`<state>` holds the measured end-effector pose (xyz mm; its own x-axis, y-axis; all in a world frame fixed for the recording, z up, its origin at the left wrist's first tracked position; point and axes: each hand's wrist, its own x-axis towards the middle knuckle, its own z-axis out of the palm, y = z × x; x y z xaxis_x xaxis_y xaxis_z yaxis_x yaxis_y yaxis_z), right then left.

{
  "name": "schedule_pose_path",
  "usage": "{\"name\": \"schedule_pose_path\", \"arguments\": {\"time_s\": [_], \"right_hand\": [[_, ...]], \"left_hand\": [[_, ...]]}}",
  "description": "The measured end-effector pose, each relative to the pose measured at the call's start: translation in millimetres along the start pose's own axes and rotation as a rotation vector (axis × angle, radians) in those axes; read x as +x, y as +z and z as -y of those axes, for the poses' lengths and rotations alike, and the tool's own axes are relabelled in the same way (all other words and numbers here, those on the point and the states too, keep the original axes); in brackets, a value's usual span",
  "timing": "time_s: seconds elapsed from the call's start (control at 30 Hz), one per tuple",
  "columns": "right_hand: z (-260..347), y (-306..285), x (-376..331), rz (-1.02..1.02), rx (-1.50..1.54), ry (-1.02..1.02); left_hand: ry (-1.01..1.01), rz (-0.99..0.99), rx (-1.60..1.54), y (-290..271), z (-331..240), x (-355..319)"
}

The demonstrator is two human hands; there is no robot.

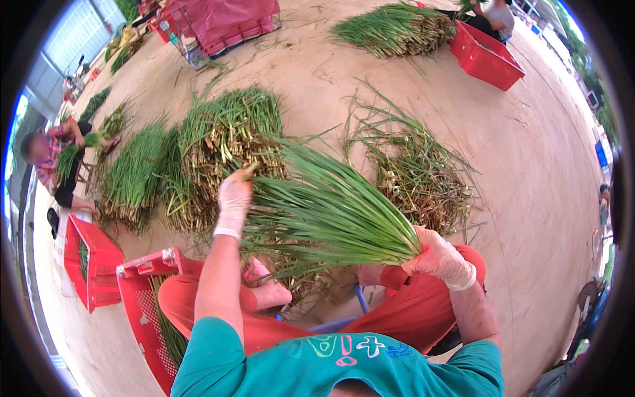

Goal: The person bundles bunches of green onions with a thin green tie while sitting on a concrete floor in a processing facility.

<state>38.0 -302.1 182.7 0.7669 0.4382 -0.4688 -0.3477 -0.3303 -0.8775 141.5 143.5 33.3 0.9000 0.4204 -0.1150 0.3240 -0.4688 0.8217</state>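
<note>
A large bunch of long green garlic chives [337, 205] fans out to the left across my lap. My right hand [440, 261], in a pale thin glove, is closed round its gathered stem end. My left hand [235, 198], gloved too, is raised beside the leaf tips, in front of a tall pile of garlic chives [231, 122] with brownish stem ends. Its fingers look curled and slightly blurred. A small pale yellowish bit shows at their tips, too unclear to name.
Loose leaves and trimmings [426, 175] lie heaped ahead on the right. A red crate [142, 317] with stalks stands by my left leg, another red crate [99, 264] beyond it. At the left sits a person [56, 155] beside more chives; a further red crate [486, 56] is at the far right.
</note>
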Motion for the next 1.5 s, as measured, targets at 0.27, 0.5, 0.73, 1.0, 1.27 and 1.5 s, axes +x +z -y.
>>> {"name": "schedule_pose_path", "arguments": {"time_s": [0.27, 0.5, 0.73, 1.0, 1.27, 1.5], "right_hand": [[23.3, -14.5, 11.2, -0.092, 0.271, -0.146], [11.5, 3.5, 87.7, -0.177, 0.465, -0.178], [-63.8, 54.3, 144.4, -0.179, 0.692, -0.016], [-165.7, 100.0, 160.3, -0.253, 0.905, 0.236], [-181.5, 114.8, 159.1, -0.184, 0.978, 0.275], [-177.4, 113.1, 154.4, -0.151, 0.854, 0.185]], "left_hand": [[0.061, -0.545, 0.563, -165.7, 115.0, 40.7], [0.512, -0.145, -0.580, -93.8, -93.4, -3.7], [0.499, 0.380, -0.653, 56.4, -139.3, -92.3], [0.325, 0.424, 0.179, 157.5, 2.8, -136.3], [-0.399, 0.579, -0.785, 185.3, 21.2, -156.7], [0.226, 0.194, -0.041, 152.5, 44.2, -146.0]]}}
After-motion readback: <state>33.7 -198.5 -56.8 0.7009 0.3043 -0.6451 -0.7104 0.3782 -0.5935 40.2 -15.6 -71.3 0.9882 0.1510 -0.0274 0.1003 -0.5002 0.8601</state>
